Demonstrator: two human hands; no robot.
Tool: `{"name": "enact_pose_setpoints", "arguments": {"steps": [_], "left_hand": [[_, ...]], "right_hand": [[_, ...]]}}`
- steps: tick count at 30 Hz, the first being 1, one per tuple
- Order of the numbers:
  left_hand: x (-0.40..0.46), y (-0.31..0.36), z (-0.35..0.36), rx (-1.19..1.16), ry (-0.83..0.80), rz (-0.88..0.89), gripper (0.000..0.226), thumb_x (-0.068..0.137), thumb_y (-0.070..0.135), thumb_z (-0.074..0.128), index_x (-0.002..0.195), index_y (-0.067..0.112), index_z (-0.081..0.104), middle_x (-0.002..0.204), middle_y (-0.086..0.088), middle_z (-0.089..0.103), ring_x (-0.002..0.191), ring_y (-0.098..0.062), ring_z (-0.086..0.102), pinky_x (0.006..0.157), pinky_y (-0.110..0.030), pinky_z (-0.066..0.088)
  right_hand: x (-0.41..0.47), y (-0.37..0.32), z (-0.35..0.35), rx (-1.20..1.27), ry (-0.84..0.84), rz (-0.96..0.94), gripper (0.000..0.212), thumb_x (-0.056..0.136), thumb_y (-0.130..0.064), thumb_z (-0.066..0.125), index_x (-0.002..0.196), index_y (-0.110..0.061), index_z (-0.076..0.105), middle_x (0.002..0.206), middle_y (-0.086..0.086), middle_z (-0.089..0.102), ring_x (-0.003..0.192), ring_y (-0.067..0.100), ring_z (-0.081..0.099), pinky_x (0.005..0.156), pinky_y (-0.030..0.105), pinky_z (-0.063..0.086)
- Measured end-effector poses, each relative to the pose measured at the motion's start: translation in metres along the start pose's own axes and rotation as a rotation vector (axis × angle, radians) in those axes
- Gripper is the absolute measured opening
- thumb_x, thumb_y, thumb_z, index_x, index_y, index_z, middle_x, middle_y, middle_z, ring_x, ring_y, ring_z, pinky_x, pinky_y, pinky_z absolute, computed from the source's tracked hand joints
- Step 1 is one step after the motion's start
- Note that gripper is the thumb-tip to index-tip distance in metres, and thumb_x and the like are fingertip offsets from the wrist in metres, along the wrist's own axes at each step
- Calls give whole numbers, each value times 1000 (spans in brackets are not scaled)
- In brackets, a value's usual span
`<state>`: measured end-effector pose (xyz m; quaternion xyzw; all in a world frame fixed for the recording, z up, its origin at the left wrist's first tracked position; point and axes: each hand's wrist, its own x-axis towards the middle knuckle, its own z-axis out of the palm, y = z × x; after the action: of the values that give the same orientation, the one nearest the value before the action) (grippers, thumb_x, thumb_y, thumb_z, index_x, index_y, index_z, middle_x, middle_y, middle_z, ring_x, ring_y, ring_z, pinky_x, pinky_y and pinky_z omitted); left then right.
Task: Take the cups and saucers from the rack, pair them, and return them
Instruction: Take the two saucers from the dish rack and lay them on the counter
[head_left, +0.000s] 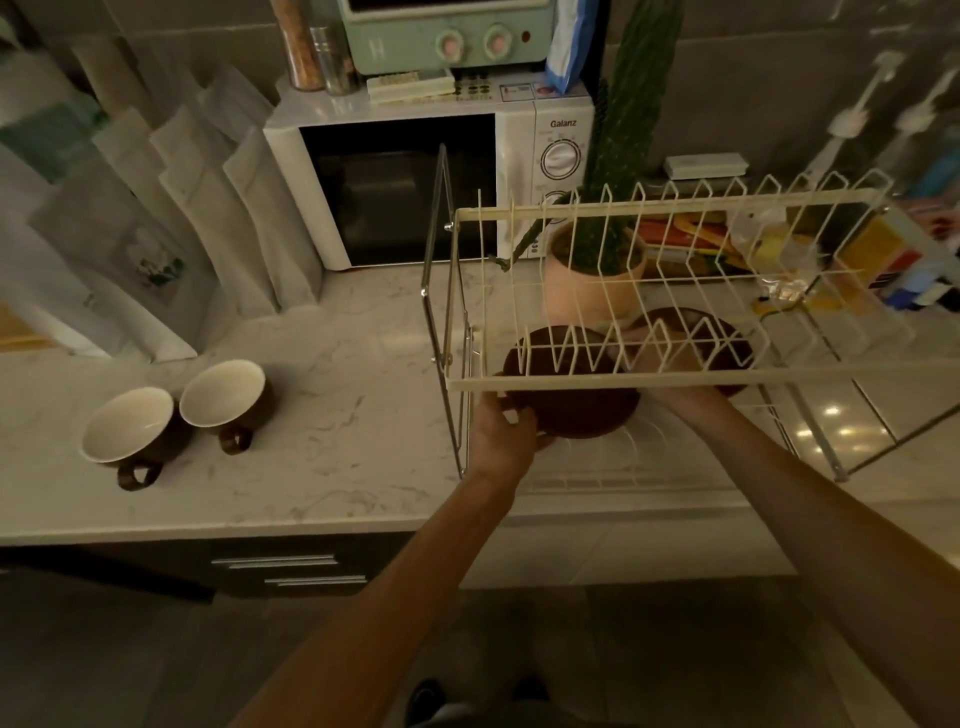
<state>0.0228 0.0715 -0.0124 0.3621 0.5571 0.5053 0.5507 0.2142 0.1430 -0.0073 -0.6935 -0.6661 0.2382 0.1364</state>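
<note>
Two brown cups with cream insides (127, 432) (223, 395) stand side by side on the marble counter at the left, handles toward me. A two-tier wire dish rack (675, 205) stands at the right. Under its upper shelf my left hand (501, 434) grips the near edge of a dark brown saucer (576, 410). A second brown saucer (696, 338) lies further right on the lower tier. My right hand reaches under the upper shelf toward that saucer; the shelf's front bar hides it, so its grip cannot be seen.
A white microwave (384, 187) with a green toaster oven (447, 36) on top stands behind the counter. A potted cactus (597, 275) sits behind the rack. Paper bags (156, 218) lean at the left. Drawers (291, 569) lie below the counter edge.
</note>
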Motion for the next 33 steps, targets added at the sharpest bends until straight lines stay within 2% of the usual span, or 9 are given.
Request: {"name": "enact_pose_setpoints", "arguments": {"steps": [2, 5, 9, 11, 13, 16, 19, 27, 33], "left_hand": [[-9, 1, -4, 32, -22, -21, 48, 92, -3, 49, 132, 23, 42, 117, -2, 53, 107, -25, 62, 62, -22, 59], [-22, 1, -11, 43, -58, -68, 52, 91, -4, 51, 135, 22, 40, 123, -4, 51, 106, -27, 63, 60, -21, 59], [-40, 1, -21, 61, -136, -90, 53, 91, -1, 53, 137, 23, 40, 123, -3, 51, 99, -22, 65, 63, -22, 59], [-51, -2, -29, 81, -164, -95, 53, 91, 0, 53, 137, 24, 41, 124, -3, 50, 96, -20, 66, 64, -24, 60], [-62, -5, -38, 95, -192, -92, 52, 91, 1, 53, 136, 25, 42, 121, -2, 51, 93, -19, 67, 63, -24, 59], [-76, -11, -54, 136, -226, -95, 52, 91, 2, 53, 135, 27, 41, 114, 3, 53, 84, -15, 70, 60, -21, 57], [-88, -15, -74, 155, -244, -105, 51, 91, 2, 55, 131, 30, 43, 113, 6, 53, 81, -8, 71, 60, -21, 57], [-119, -20, -156, 271, -246, -162, 51, 90, -1, 54, 132, 28, 46, 114, -3, 62, 86, -8, 71, 60, -20, 57], [-124, -10, -217, 284, -154, -191, 50, 91, 0, 53, 128, 33, 49, 108, 0, 67, 87, -13, 72, 62, -23, 58]], "right_hand": [[-3, -9, -4, 91, 93, -47, 21, 97, -17, 50, 78, -14, 60, 87, 13, 66, 93, 36, 62, 87, 42, 49], [-18, -14, -12, 24, 81, -30, 32, 97, -30, 49, 88, -6, 69, 99, 20, 70, 100, 40, 64, 90, 50, 51], [-40, -9, -13, -63, 94, -30, 32, 94, -32, 58, 109, -6, 71, 112, 16, 71, 107, 34, 63, 89, 39, 49], [-54, -6, -13, -31, 73, -31, 31, 93, -32, 59, 107, -8, 73, 103, 14, 74, 83, 26, 66, 72, 31, 48], [-67, -2, -10, 15, 28, -23, 29, 93, -32, 60, 104, -10, 74, 96, 11, 75, 60, 13, 57, 57, 24, 41], [-83, -4, -5, 38, -85, -4, 23, 93, -34, 59, 92, -16, 74, 76, 0, 71, 53, 9, 59, 46, 21, 40], [-96, -9, 2, 17, -194, 5, 22, 93, -37, 59, 82, -22, 70, 63, -1, 68, 43, 7, 62, 41, 18, 41], [-133, -47, 41, 166, -544, -48, 20, 93, -30, 61, 82, -19, 74, 69, -4, 76, 47, 6, 63, 42, 18, 45], [-139, -91, 87, 300, -613, -65, 17, 92, -27, 63, 84, -14, 71, 74, 5, 77, 55, 16, 71, 47, 21, 52]]}}
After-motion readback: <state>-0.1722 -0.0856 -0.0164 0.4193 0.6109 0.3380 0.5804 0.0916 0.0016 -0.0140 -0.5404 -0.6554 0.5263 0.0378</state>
